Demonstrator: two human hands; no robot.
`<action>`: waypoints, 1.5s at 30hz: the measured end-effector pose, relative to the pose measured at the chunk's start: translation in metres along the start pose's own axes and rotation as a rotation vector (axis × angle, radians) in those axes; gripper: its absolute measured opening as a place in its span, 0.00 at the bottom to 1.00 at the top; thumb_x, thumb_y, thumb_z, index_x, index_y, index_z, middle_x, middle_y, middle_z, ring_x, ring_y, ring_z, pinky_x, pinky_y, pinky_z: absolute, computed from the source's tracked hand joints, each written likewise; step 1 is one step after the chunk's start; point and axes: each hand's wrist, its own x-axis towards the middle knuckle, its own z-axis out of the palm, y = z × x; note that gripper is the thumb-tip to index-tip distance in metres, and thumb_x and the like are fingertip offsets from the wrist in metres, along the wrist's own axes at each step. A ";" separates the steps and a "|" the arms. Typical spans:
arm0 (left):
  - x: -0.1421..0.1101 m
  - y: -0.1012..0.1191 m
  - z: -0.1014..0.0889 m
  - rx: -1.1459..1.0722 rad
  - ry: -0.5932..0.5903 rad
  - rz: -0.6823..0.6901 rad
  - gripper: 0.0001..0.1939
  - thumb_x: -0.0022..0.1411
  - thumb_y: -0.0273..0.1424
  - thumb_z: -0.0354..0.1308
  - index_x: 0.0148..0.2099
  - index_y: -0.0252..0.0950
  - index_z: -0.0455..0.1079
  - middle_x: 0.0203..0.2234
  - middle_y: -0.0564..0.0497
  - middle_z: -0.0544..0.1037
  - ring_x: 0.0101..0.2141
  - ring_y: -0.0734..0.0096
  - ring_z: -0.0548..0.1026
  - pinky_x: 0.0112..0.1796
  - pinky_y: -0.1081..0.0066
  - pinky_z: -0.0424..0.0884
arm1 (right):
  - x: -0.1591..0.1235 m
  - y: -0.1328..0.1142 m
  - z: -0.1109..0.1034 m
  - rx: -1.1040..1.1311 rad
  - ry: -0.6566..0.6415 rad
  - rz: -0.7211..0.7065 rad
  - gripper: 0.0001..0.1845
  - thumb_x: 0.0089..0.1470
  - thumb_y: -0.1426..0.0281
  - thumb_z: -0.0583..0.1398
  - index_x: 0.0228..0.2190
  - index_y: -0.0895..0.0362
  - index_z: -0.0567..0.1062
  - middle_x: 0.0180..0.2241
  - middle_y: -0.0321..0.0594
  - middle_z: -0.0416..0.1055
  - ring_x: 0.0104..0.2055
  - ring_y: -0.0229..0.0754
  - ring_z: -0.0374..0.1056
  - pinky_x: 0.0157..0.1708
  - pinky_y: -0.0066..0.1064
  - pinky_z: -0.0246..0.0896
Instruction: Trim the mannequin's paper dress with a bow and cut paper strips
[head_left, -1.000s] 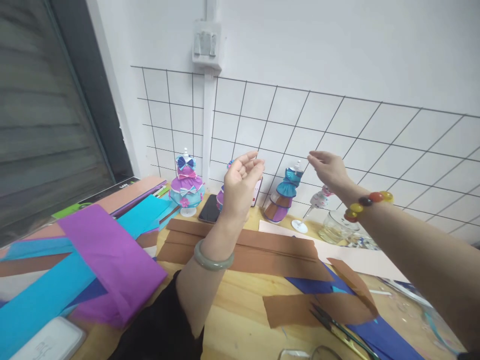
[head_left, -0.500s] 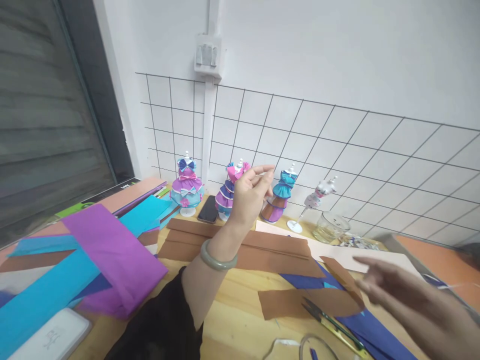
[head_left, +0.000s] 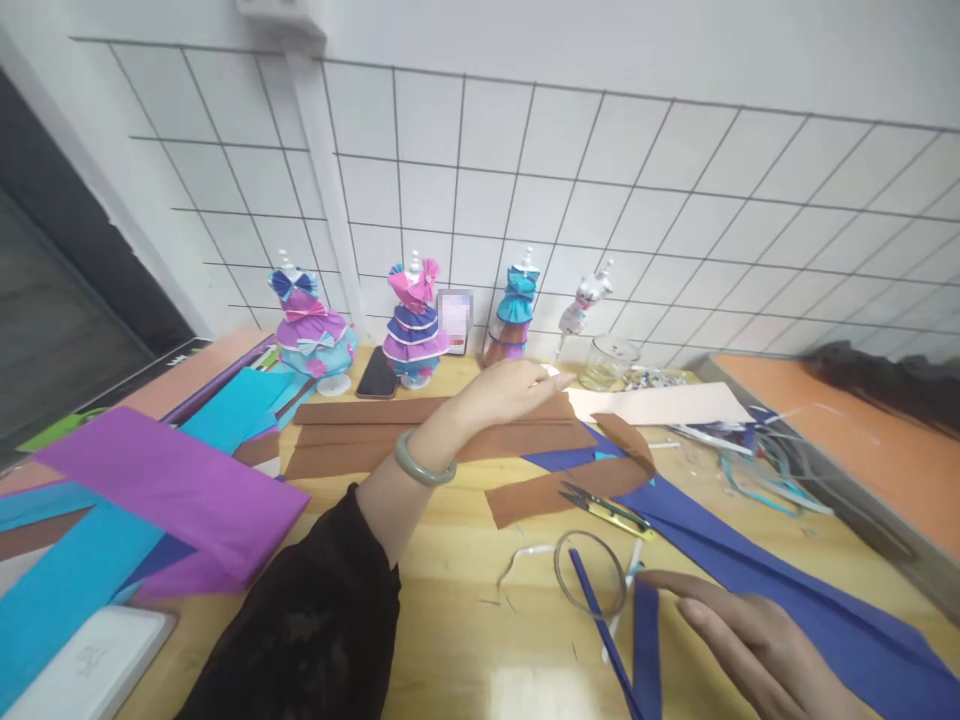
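My left hand (head_left: 506, 392), with a jade-coloured bangle at the wrist, reaches over the brown fabric strips (head_left: 352, 435). Its fingers stretch rightward, and I see nothing held in them. Behind the fingertips is the white base of a small bare dress form (head_left: 585, 298). At the lower right, my right hand (head_left: 757, 640) is open beside a narrow dark-blue strip (head_left: 646, 640), its thumb apart from the index finger; whether it touches the strip is unclear. Yellow-handled thread snips (head_left: 611, 510) lie near a curved brown piece (head_left: 540, 492). A wide blue fabric length (head_left: 780, 590) runs beneath the right hand.
Dressed miniature forms (head_left: 414, 325) stand along the gridded wall with a phone (head_left: 377, 373) and a glass jar (head_left: 609, 362). Purple fabric (head_left: 180, 490), turquoise strips and a white box (head_left: 97, 660) occupy the left. A clear ring (head_left: 590, 575) and ribbon scraps lie in front.
The view has tilted down and shifted right. My left hand has lowered from in front of the dress forms to above the brown strips. My right hand has come nearer the front edge.
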 end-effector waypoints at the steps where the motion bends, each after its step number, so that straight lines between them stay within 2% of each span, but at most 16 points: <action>1: 0.000 -0.003 0.003 0.084 -0.092 0.009 0.19 0.54 0.46 0.54 0.23 0.36 0.69 0.18 0.52 0.70 0.26 0.69 0.69 0.30 0.70 0.61 | 0.000 -0.003 0.004 -0.026 -0.058 -0.007 0.14 0.55 0.62 0.51 0.37 0.39 0.76 0.31 0.35 0.77 0.31 0.45 0.75 0.28 0.34 0.72; 3: 0.000 -0.009 0.007 0.230 -0.258 0.030 0.16 0.54 0.44 0.54 0.27 0.36 0.71 0.23 0.50 0.73 0.29 0.68 0.70 0.33 0.70 0.62 | 0.000 -0.004 0.014 -0.124 -0.177 -0.051 0.13 0.57 0.63 0.51 0.30 0.47 0.75 0.26 0.37 0.74 0.26 0.42 0.72 0.25 0.32 0.68; 6: 0.001 -0.018 0.012 0.325 -0.390 0.033 0.14 0.52 0.42 0.55 0.33 0.37 0.72 0.30 0.49 0.76 0.34 0.66 0.71 0.36 0.70 0.63 | 0.001 -0.001 0.030 -0.272 -0.185 -0.125 0.16 0.58 0.63 0.51 0.23 0.53 0.71 0.23 0.37 0.70 0.25 0.41 0.69 0.24 0.31 0.63; 10: 0.002 -0.025 0.015 0.357 -0.436 0.022 0.16 0.52 0.42 0.55 0.39 0.37 0.72 0.36 0.48 0.76 0.37 0.65 0.71 0.38 0.70 0.63 | -0.002 0.000 0.048 -0.320 -0.154 -0.124 0.12 0.57 0.62 0.53 0.26 0.53 0.70 0.25 0.37 0.70 0.27 0.41 0.69 0.25 0.30 0.62; 16: 0.001 -0.023 0.020 0.428 -0.506 0.002 0.18 0.54 0.42 0.53 0.42 0.37 0.71 0.38 0.47 0.76 0.39 0.65 0.71 0.38 0.70 0.63 | -0.012 0.004 0.066 -0.292 -0.106 -0.006 0.09 0.58 0.65 0.52 0.29 0.53 0.68 0.26 0.37 0.71 0.28 0.41 0.70 0.26 0.30 0.63; 22: 0.001 -0.017 0.023 0.595 -0.606 0.051 0.17 0.56 0.41 0.49 0.38 0.33 0.71 0.34 0.45 0.76 0.31 0.67 0.71 0.31 0.70 0.62 | -0.013 0.001 0.055 -0.160 -0.122 0.115 0.12 0.58 0.63 0.52 0.26 0.53 0.66 0.26 0.36 0.71 0.27 0.40 0.70 0.26 0.29 0.62; 27: 0.002 -0.017 0.030 0.686 -0.713 -0.001 0.15 0.55 0.39 0.52 0.35 0.32 0.71 0.30 0.46 0.75 0.28 0.68 0.70 0.27 0.71 0.60 | -0.002 0.011 0.036 -0.144 -0.100 0.184 0.12 0.59 0.63 0.50 0.30 0.53 0.69 0.28 0.38 0.72 0.30 0.39 0.69 0.28 0.28 0.62; 30: 0.003 -0.022 0.036 0.713 -0.746 -0.008 0.15 0.53 0.39 0.55 0.35 0.32 0.72 0.30 0.46 0.76 0.28 0.68 0.70 0.26 0.71 0.59 | 0.012 0.030 0.032 -0.269 -0.030 0.125 0.12 0.59 0.65 0.50 0.33 0.54 0.71 0.32 0.41 0.72 0.33 0.42 0.69 0.31 0.31 0.62; 33: 0.003 -0.024 0.043 0.720 -0.768 -0.007 0.14 0.52 0.37 0.56 0.37 0.32 0.72 0.33 0.45 0.76 0.30 0.66 0.71 0.26 0.71 0.60 | 0.029 0.049 0.036 -0.427 -0.001 -0.033 0.11 0.58 0.69 0.51 0.37 0.56 0.72 0.36 0.44 0.73 0.38 0.46 0.68 0.35 0.35 0.62; 37: 0.000 -0.023 0.054 0.741 -0.797 -0.042 0.15 0.51 0.36 0.57 0.38 0.31 0.72 0.32 0.44 0.76 0.29 0.65 0.71 0.25 0.71 0.59 | 0.045 0.063 0.048 -0.602 0.018 -0.186 0.12 0.57 0.75 0.51 0.38 0.59 0.73 0.36 0.47 0.75 0.36 0.46 0.69 0.36 0.35 0.61; 41: 0.000 -0.027 0.064 0.743 -0.796 -0.022 0.14 0.51 0.36 0.57 0.36 0.31 0.71 0.29 0.45 0.75 0.27 0.66 0.71 0.25 0.70 0.59 | 0.049 0.067 0.056 -0.715 0.045 -0.241 0.12 0.54 0.79 0.52 0.36 0.59 0.74 0.33 0.46 0.75 0.34 0.44 0.69 0.34 0.34 0.59; 45: 0.002 -0.040 0.073 0.671 -0.756 -0.028 0.16 0.49 0.40 0.59 0.35 0.32 0.71 0.29 0.46 0.74 0.27 0.66 0.70 0.25 0.70 0.58 | 0.046 0.073 0.053 -0.707 0.052 -0.267 0.15 0.53 0.81 0.51 0.39 0.60 0.73 0.35 0.46 0.75 0.34 0.44 0.70 0.33 0.33 0.59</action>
